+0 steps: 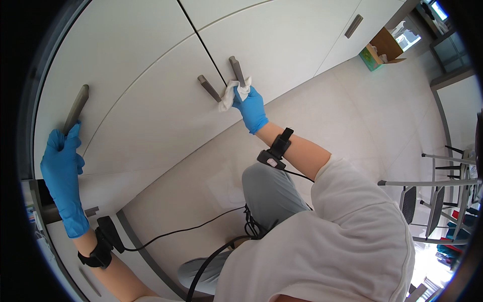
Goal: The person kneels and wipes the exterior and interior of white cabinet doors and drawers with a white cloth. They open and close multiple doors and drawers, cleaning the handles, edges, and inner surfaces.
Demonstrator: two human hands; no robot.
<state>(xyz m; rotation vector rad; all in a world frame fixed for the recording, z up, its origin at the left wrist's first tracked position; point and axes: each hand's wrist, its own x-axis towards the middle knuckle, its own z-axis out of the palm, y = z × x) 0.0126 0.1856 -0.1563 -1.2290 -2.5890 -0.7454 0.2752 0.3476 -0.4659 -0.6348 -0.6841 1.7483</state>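
Note:
Both hands wear blue disposable gloves. My left hand (pixel 64 170) is at the lower end of a long grey-brown cabinet handle (pixel 76 107), its fingers closed around that end. My right hand (pixel 250 107) grips a crumpled white cloth (pixel 228 99) and presses it at the lower end of another cabinet handle (pixel 236 70). Just left of the cloth is a similar handle (pixel 209 88) on the neighbouring front. These handles sit on white cabinet fronts (pixel 158 113), split by a dark gap. My right fingertips are partly hidden by the cloth.
Black straps with boxes and cables are on both forearms; a cable (pixel 181 230) runs across the view above the pale tiled floor (pixel 196 188). An open cardboard box (pixel 385 43) stands near the cabinets' far end. Folding chairs with grey frames (pixel 430 184) are at the right.

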